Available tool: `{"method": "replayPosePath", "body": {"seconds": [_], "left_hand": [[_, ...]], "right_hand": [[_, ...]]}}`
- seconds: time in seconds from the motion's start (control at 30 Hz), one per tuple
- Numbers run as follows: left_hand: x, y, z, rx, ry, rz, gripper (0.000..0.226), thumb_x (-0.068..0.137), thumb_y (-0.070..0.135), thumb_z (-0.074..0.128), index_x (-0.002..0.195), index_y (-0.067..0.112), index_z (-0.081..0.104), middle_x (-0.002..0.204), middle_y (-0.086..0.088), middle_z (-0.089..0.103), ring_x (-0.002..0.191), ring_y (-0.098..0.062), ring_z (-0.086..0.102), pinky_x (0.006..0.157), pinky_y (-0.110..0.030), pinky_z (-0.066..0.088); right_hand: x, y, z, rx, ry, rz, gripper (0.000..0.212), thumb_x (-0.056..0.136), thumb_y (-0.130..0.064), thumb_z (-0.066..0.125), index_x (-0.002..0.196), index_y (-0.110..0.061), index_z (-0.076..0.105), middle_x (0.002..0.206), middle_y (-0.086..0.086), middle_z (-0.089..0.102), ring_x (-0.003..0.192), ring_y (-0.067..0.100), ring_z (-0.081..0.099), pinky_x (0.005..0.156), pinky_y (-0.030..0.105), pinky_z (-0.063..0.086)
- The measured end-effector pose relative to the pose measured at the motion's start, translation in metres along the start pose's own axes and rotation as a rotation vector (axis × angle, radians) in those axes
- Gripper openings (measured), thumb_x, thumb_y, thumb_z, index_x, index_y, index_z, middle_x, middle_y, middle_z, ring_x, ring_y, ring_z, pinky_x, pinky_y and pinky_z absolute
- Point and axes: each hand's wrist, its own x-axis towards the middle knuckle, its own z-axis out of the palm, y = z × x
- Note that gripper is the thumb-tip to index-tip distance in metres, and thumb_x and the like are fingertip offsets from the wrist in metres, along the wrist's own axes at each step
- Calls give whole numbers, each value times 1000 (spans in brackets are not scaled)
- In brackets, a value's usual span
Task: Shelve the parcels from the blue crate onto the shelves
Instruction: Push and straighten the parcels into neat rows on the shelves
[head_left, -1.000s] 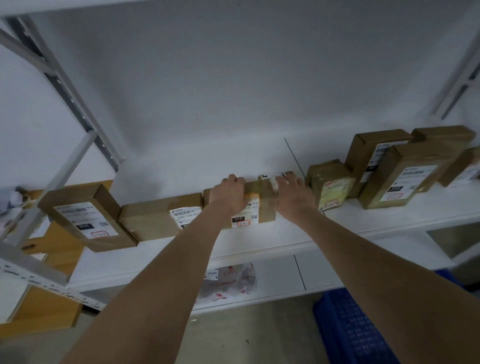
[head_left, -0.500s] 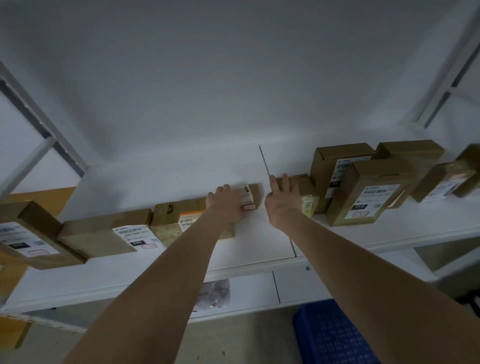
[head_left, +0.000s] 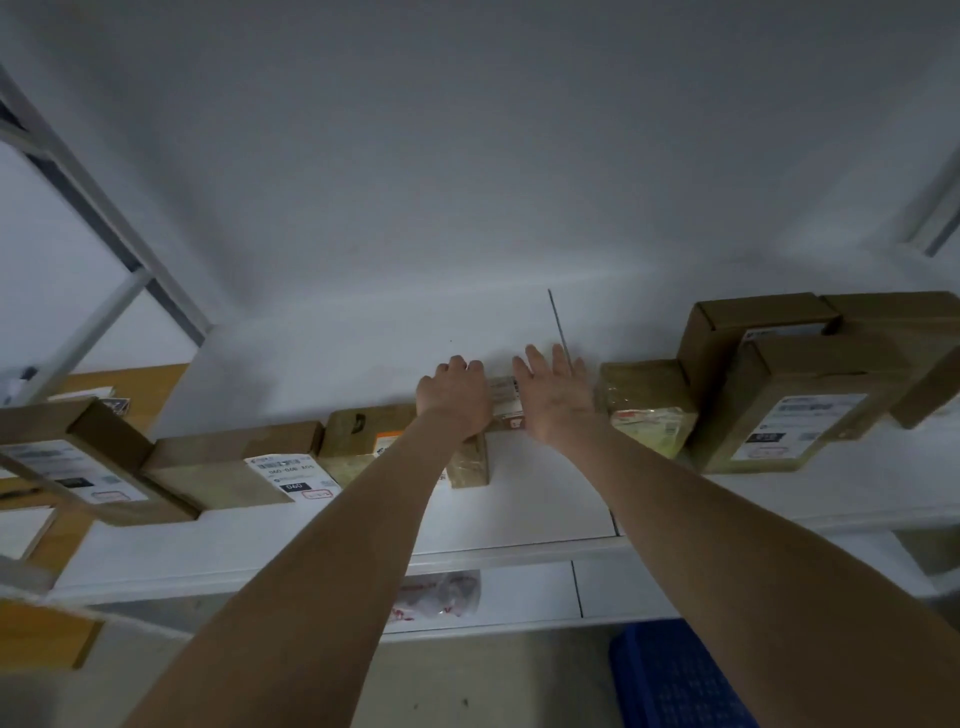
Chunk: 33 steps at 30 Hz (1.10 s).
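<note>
Resting on the white shelf (head_left: 540, 499), the small labelled parcel (head_left: 505, 400) sat directly between the hands, the left hand (head_left: 454, 400) curled over its left end, the right hand (head_left: 553, 402) flat and uncurled against its right side.

Small brown parcel (head_left: 505, 401) is laid flat on the white shelf (head_left: 545, 501); blue crate (head_left: 675, 680) is parked underneath.

A white shelf (head_left: 519, 509) holds, in one row, a small parcel (head_left: 505, 402) under the left grip (head_left: 457, 400) and just beside the right grip (head_left: 553, 397), three cartons (head_left: 249, 467) farther left, and a taped parcel (head_left: 644, 410) and larger boxes (head_left: 800, 415) right of both grips.
</note>
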Motion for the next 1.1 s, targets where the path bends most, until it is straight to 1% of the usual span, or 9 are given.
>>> {"method": "replayPosePath", "body": {"seconds": [0.1,0.13,0.2,0.3,0.5,0.7,0.87,1.0,1.1], "left_hand": [[7,-8,3,-39,6,-37,46,97,35,42,138,14,39,135,-8,44,124,-26,45,94,-39,41],[8,-12,5,-48,-9,-39,48,96,40,42,137,14,40,133,-8,45,122,-26,46,92,-38,42],[9,-16,7,-56,-39,-30,51,96,46,40,136,15,40,132,-7,46,120,-27,48,89,-39,42],[7,-18,11,-69,-74,-31,49,96,40,39,139,16,37,136,-7,44,122,-26,47,89,-38,42],[1,-11,10,-59,-114,21,45,99,24,37,142,14,34,141,-9,40,127,-27,43,98,-38,39],[-12,-8,7,-21,-91,162,45,98,20,36,143,14,36,144,-10,38,131,-27,37,107,-40,32],[-26,-3,11,44,-57,238,46,94,17,41,140,14,42,146,-10,37,137,-26,31,113,-42,25],[-33,-1,13,28,8,261,49,90,7,44,139,12,43,144,-10,39,136,-25,32,115,-40,23],[-37,7,9,-14,35,273,49,88,1,44,136,10,45,140,-10,42,132,-26,37,106,-39,36]], "right_hand": [[23,-8,6,34,-48,3,89,91,-16,60,154,-20,-3,162,3,-5,147,35,-1,118,53,7],[29,-12,8,25,-66,2,85,92,-17,58,154,-20,0,161,4,3,147,35,5,118,54,9],[33,-13,9,-64,-75,12,69,91,-22,57,149,-19,20,153,8,28,140,33,22,114,52,19],[27,-5,2,-210,-106,72,55,84,-27,63,134,-19,42,136,6,47,127,27,34,99,42,32],[5,-9,-1,-272,-161,-50,45,88,-16,58,132,-22,48,130,3,53,124,25,37,90,37,33],[-18,1,-1,-179,-109,-80,57,88,-17,59,140,-22,37,132,7,49,122,27,42,84,36,36],[-27,-2,7,-111,-140,-63,55,91,-19,56,140,-34,38,132,4,50,122,27,45,83,36,39],[-38,8,-4,-19,51,-32,69,89,-9,55,149,-23,24,153,6,27,141,27,25,105,41,36],[-51,25,-20,46,132,42,75,93,-16,55,153,-19,10,161,3,7,148,25,5,116,41,22]]}}
